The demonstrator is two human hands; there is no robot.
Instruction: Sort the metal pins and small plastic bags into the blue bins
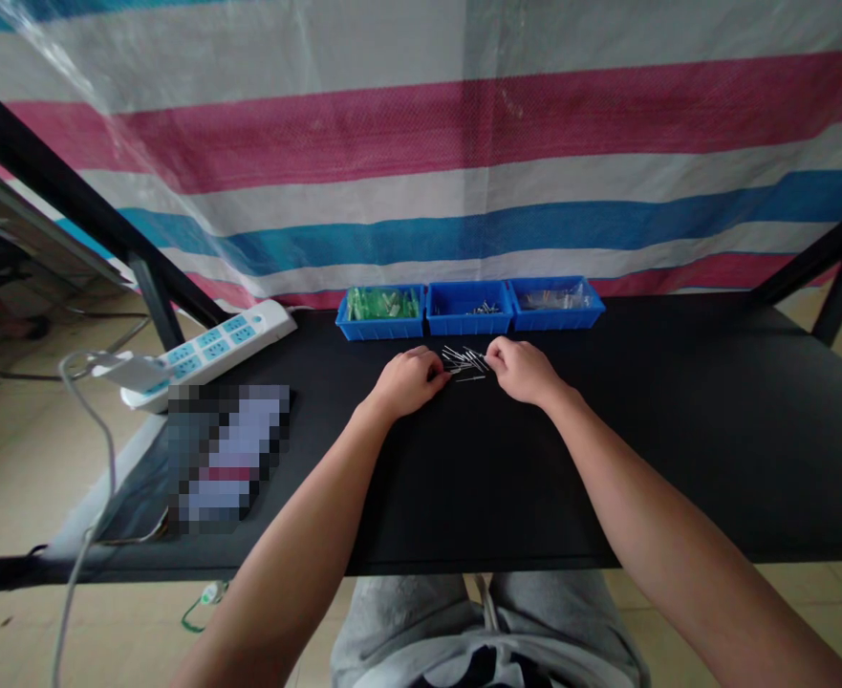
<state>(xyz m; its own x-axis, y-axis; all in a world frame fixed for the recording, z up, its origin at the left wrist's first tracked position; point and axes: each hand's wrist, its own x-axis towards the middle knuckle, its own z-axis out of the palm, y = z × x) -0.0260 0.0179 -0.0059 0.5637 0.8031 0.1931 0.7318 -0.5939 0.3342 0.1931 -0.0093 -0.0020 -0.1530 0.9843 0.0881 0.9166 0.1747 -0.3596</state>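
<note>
A small pile of thin metal pins (464, 360) lies on the black table (679, 440), just in front of the blue trays. My left hand (410, 379) rests on the table at the pile's left edge, fingers curled inward with the fingertips at the pins. My right hand (522, 369) sits at the pile's right edge, fingers also curled and pinched toward the pins. What the fingertips grip is too small to make out.
Three blue trays stand in a row at the back: the left tray (380, 312) holds green pieces, the middle tray (469, 308) a few metal parts, the right tray (555, 302) clear pieces. A white power strip (209, 349) lies at the left, with a blurred flat object (226, 457) beside it.
</note>
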